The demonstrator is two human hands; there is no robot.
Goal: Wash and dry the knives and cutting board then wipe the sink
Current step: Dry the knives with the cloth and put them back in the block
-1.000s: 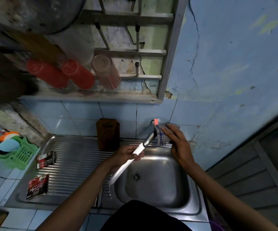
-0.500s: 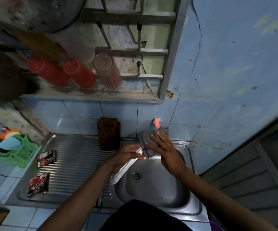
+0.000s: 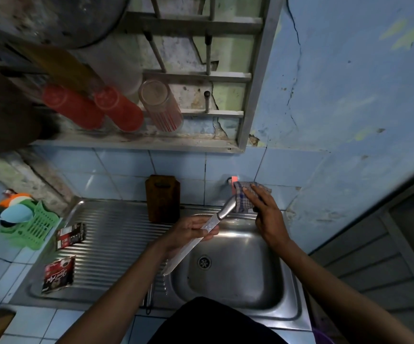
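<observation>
One knife (image 3: 193, 243) hangs over the sink (image 3: 233, 292), its long axis running from tip at 7 o'clock to handle at 1 o'clock. The left hand (image 3: 188, 232) pinches the blade; the right hand (image 3: 266, 214) wraps one checked cloth (image 3: 244, 197) around the handle.

A pale blue wall (image 3: 349, 83), cracked and flaking, rises on the right, with blue tiles (image 3: 116, 170) below it. A grey metal rack (image 3: 253, 78) hangs on the wall, holding two red cups (image 3: 96, 108) and a striped glass (image 3: 161, 105) on their sides. A green plastic basket (image 3: 34, 229) sits on the tiled bench (image 3: 15, 274) at left. The light is dim.
</observation>
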